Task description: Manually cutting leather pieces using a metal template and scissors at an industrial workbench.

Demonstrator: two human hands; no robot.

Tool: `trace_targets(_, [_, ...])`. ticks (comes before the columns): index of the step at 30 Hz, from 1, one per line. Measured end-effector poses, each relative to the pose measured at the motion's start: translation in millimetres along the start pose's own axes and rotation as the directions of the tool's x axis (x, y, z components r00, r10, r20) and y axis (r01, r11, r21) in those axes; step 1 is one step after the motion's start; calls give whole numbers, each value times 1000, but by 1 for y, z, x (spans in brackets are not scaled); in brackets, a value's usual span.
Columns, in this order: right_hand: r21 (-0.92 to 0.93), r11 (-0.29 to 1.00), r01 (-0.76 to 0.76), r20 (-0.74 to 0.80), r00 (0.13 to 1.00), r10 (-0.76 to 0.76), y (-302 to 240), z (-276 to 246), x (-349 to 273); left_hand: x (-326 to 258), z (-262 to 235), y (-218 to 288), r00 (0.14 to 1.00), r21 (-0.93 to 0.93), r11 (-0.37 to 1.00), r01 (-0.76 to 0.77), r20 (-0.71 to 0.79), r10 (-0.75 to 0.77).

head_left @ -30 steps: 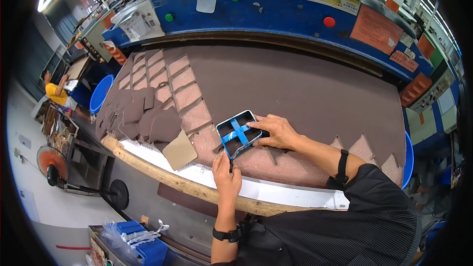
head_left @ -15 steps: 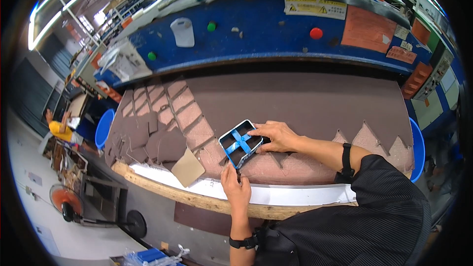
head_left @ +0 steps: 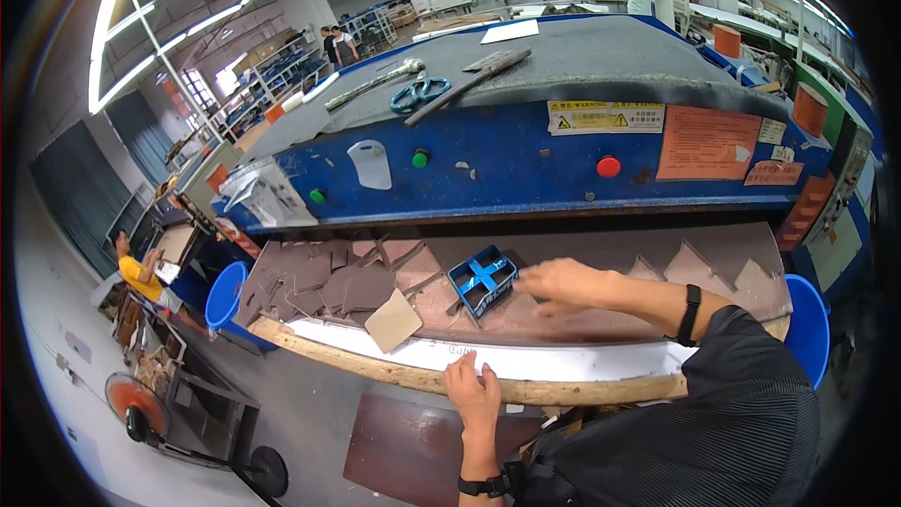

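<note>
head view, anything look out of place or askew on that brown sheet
One tan square piece lies tilted over the sheet's front edge, paler than the brown cut pieces piled loosely at the left. The blue cutting die sits at an angle.

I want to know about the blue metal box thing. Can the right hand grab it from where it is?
Probably yes. The right hand lies just beside the blue metal frame on the brown sheet, fingertips almost touching it, with nothing between them.

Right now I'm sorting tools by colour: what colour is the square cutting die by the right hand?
Blue, in the head view: the cutting die, beside the right hand.
</note>
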State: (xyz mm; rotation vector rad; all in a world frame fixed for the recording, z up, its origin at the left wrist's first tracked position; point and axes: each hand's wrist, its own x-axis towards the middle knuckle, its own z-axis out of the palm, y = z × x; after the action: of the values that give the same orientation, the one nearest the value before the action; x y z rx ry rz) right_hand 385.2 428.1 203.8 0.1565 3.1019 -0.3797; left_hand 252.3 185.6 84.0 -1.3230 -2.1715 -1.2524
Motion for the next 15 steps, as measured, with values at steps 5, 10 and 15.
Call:
trace_targets(5, [97, 961, 260, 178, 945, -274, -2, 19, -32, 44, 50, 4, 966, 32, 983, -183, 193, 173])
trace_targets(10, [-128, 990, -67, -115, 992, 52, -7, 50, -32, 99, 96, 3, 938, -40, 963, -266, 217, 269])
trace_targets(15, [14, 915, -403, -501, 789, 355, 17, 80, 9, 138, 137, -19, 906, -84, 942, -324, 259, 335])
